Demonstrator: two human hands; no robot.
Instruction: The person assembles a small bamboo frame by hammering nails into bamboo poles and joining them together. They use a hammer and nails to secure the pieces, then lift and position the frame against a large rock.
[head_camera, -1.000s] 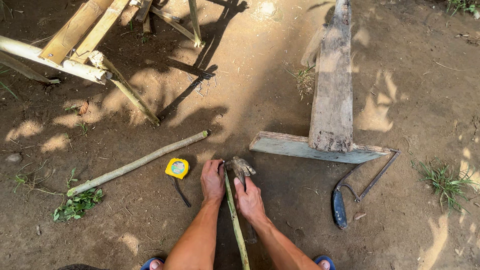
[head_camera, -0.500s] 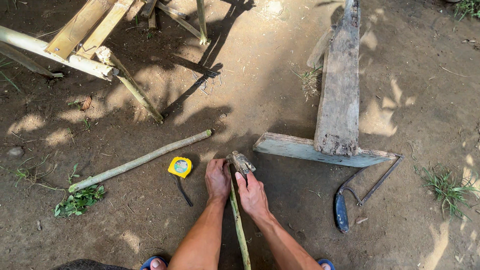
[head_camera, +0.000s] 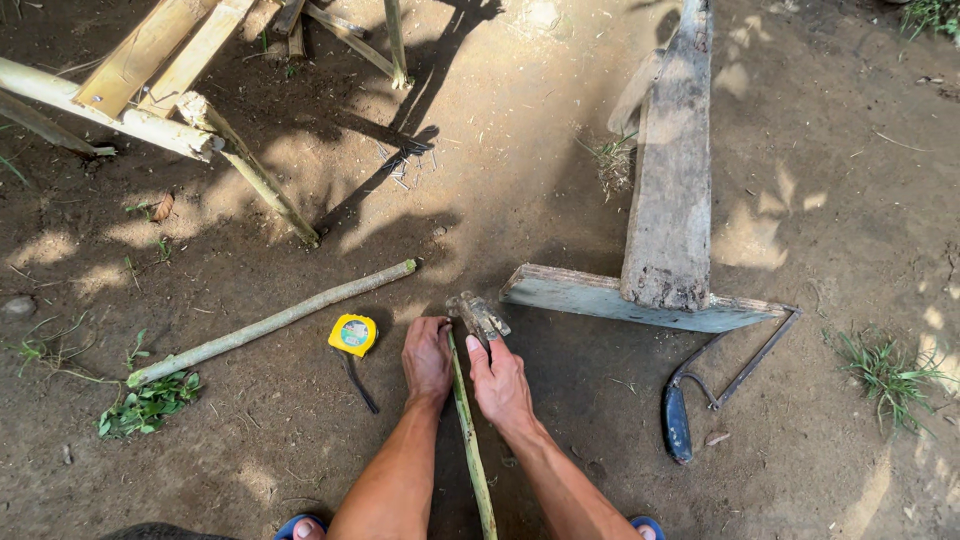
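Observation:
A thin green stick (head_camera: 470, 450) lies on the dirt between my forearms, running from the bottom edge up to my hands. My left hand (head_camera: 427, 358) rests palm down on the ground at the stick's left side, fingers curled. My right hand (head_camera: 498, 380) grips a worn hammer (head_camera: 480, 316) whose head sits at the stick's far end. A yellow tape measure (head_camera: 353, 334) with a dark strap lies just left of my left hand.
A long pale stick (head_camera: 270, 323) lies to the left beside a leafy sprig (head_camera: 148, 402). A weathered plank bench (head_camera: 668, 180) with a crosspiece (head_camera: 620, 298) stands to the right, and a bow saw (head_camera: 700, 390) lies beside it. A bamboo frame (head_camera: 150, 90) is top left.
The view has shifted slightly and my hands sit a little more to the right; both stay at the stick's end, the right still on the hammer.

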